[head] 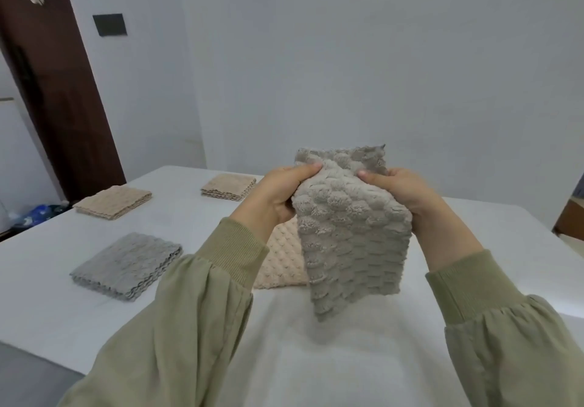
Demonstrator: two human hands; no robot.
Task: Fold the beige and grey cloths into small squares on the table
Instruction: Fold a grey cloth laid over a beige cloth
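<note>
Left grip (278, 198) and right grip (407, 192) each pinch the top of the grey cloth (350, 233), thumbs in front, so it hangs over the white worktop (94, 312) at centre. A folded grey square (126, 264) lies at 9 o'clock, a folded beige square (113, 201) at 10 o'clock, a second beige square (228, 186) at 11 o'clock, and a beige cloth (281, 258) lies flat behind the held one.

I hold the grey cloth (350, 226) up above the worktop (474, 233), my left hand (278, 198) gripping its nine o'clock edge and my right hand (404, 192) its three o'clock edge. A beige cloth (281, 261) lies behind it, partly hidden. Toward ten o'clock lie a folded grey stack (126, 264) and a near beige stack (113, 201); a far beige stack (228, 186) lies at eleven.
</note>
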